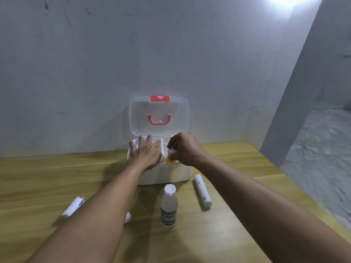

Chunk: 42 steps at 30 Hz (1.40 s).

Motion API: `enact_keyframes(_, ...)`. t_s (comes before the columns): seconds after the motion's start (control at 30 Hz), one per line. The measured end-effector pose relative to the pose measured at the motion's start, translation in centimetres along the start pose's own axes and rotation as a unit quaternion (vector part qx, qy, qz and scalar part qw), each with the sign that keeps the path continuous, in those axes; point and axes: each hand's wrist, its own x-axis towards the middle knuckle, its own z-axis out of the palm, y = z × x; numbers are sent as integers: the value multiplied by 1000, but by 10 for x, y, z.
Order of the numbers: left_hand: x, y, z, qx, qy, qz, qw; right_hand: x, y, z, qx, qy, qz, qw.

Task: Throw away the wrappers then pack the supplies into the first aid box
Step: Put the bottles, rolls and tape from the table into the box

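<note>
At the tabletop's far edge, the right hand pinches a small yellow bottle over the open first aid box; the left hand lies flat, released, on its tray. Light, rigid, probably slick: best gripped at the cap.

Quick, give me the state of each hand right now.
Left hand: open, fingers spread, flat over the first aid box, holding nothing.
Right hand: grip closed on a small yellow bottle at the box opening.
</note>
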Motion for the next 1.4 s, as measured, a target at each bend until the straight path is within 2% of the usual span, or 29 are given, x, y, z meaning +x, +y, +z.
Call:
enact_keyframes(0.33, -1, 0, -5, -44, 12, -13, 999, -17, -3, -42, 10, -62, -2, 998)
enact_keyframes(0.37, 0, 0, -7, -62, 10, -16, 998, -25, -6, -50, 25, -94, -9, 995)
enact_keyframes(0.47, 4, -1, -12, -118, 4, -30, 993, -53, -15, -63, 79, -256, -30, 963)
enact_keyframes(0.53, 4, -2, -18, -115, -2, -33, 993, -67, -19, -56, 51, -287, -60, 954)
enact_keyframes(0.63, -4, -4, -26, -38, -5, -14, 999, -78, -23, -40, 28, -227, -120, 966)
enact_keyframes(0.7, -8, -8, -24, -3, 2, 2, 1000, -78, -22, -40, 11, -198, -128, 972)
enact_keyframes(0.8, -6, -16, -13, 20, 11, 20, 1000, -70, -20, -60, 14, -153, -105, 983)
enact_keyframes(1.0, -3, -16, -6, 50, -21, 7, 999, -31, -11, -116, 56, 21, -52, 997)
enact_keyframes(1.1, -5, -15, -6, 53, -28, 8, 998, -7, -3, -111, 11, 77, -28, 997)
enact_keyframes(1.23, -5, -15, -7, 62, -31, 12, 997, 16, 11, -70, -26, 96, 1, 995)
enact_keyframes(1.4, -1, -17, -4, 71, -29, 12, 997, 23, 31, -23, -52, 41, 9, 998)
